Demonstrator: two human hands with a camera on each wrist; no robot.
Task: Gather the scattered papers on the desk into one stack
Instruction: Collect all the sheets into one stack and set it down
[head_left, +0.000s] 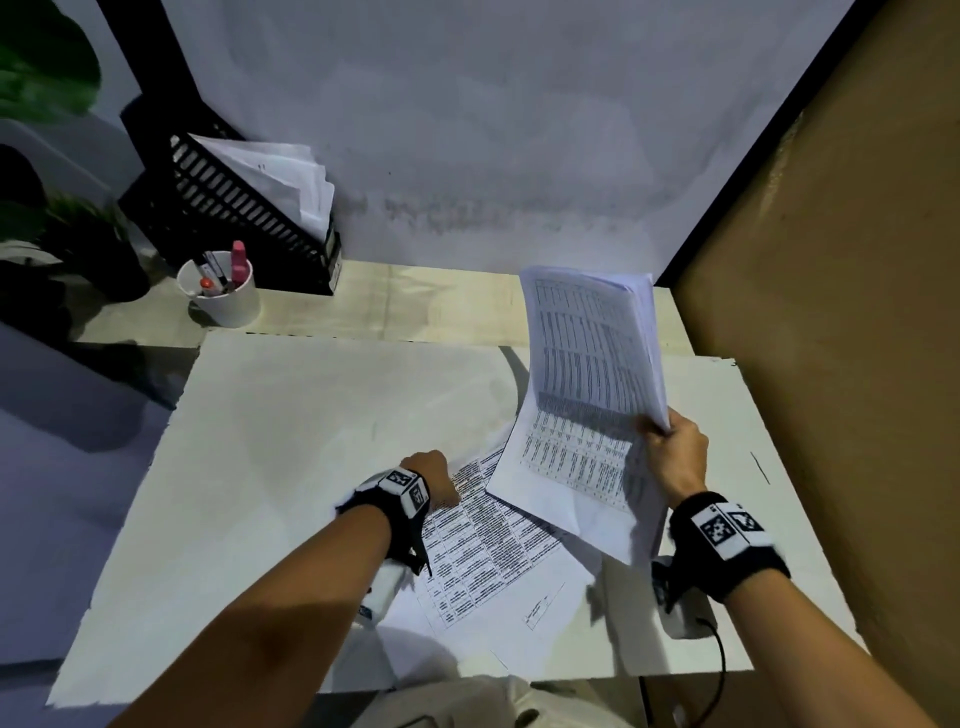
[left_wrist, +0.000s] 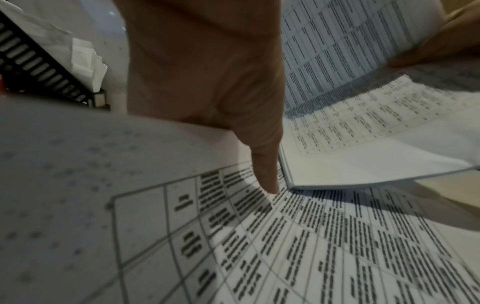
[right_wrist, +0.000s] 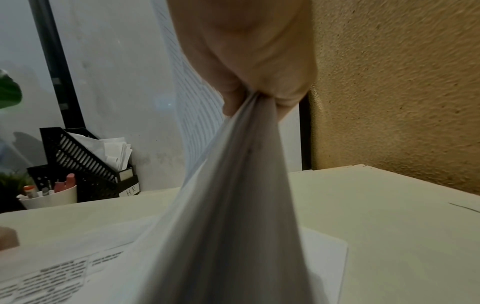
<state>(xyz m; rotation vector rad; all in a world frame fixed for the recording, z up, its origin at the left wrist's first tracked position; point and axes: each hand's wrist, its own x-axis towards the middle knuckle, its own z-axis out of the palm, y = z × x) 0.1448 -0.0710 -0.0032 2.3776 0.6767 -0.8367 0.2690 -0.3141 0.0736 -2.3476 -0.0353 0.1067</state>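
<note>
My right hand (head_left: 675, 457) pinches the lower corner of a bundle of printed papers (head_left: 587, 395) and holds it upright and bowed above the desk's right half. In the right wrist view the right hand (right_wrist: 254, 61) clamps the bundle (right_wrist: 228, 205) edge-on. A printed sheet (head_left: 493, 551) lies flat on the white desk mat (head_left: 285, 441) below the bundle. My left hand (head_left: 428, 475) sits knuckles up at that sheet's top-left corner. In the left wrist view one fingertip (left_wrist: 270, 185) presses onto the sheet (left_wrist: 311, 246); the other fingers are hidden.
At the back left stands a black file holder (head_left: 234, 208) with papers in it, and a white cup of pens (head_left: 223, 291) in front of it. A brown wall (head_left: 831, 312) runs close along the desk's right side. A plant (head_left: 47, 67) is at the far left.
</note>
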